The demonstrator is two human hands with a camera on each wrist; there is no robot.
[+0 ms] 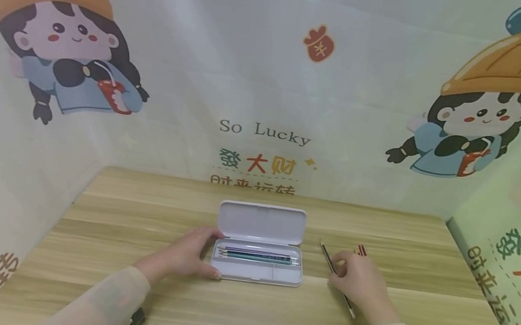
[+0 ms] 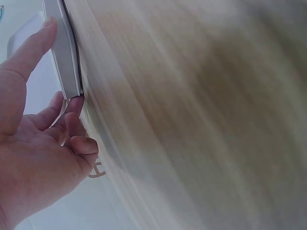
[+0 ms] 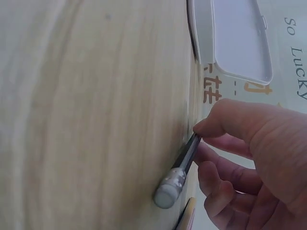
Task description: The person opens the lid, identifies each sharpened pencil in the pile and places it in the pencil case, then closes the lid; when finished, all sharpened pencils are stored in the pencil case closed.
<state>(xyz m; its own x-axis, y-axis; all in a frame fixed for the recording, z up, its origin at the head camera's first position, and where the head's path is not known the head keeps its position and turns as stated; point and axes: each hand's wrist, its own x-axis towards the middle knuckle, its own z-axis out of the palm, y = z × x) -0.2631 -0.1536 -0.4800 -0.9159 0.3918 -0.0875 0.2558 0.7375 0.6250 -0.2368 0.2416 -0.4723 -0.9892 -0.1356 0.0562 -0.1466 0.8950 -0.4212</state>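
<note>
An open white pencil case [image 1: 242, 270] lies in the middle of the wooden table, its lid [image 1: 260, 223] tilted up at the back. Several pencils [image 1: 255, 256] lie side by side in its rear compartment; the front compartments hold nothing. My left hand [image 1: 185, 253] grips the case's left end, thumb at the front corner and fingers at the back one, as the left wrist view also shows. To the right of the case, my right hand [image 1: 359, 282] pinches a dark pencil [image 3: 188, 152] between thumb and fingers. Its white-capped end [image 3: 167, 194] points toward the person.
Just beyond the right hand lie red pencils [image 1: 362, 250], partly hidden by it. A printed cloth [image 1: 275, 73] with cartoon figures and lettering hangs behind and along both sides of the table [image 1: 254, 322].
</note>
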